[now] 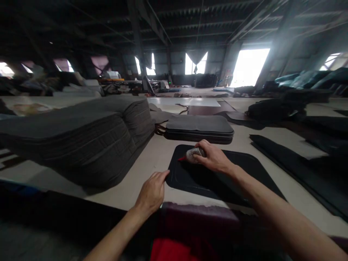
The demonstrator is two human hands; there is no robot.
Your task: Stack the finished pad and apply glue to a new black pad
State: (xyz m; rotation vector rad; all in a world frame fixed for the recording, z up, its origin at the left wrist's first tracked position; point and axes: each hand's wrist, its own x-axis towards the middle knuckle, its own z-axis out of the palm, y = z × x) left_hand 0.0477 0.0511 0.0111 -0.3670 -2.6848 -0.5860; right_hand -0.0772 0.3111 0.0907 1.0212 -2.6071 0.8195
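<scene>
A flat black mat with rounded corners lies on the pale table in front of me. My right hand is wrapped round a small squeeze bottle, tilted so that its red nozzle points down and left at the mat. A thin line runs along the mat near its left and front edges. My left hand rests at the mat's left edge, its fingertips touching the rim. Its fingers lie fairly close together over the edge; whether they pinch it is hard to see.
A tall stack of dark grey padded pieces stands on the left. Behind the mat is a lower stack of similar mats. Long folded dark fabric lies on the right. The table's front edge runs close to my body.
</scene>
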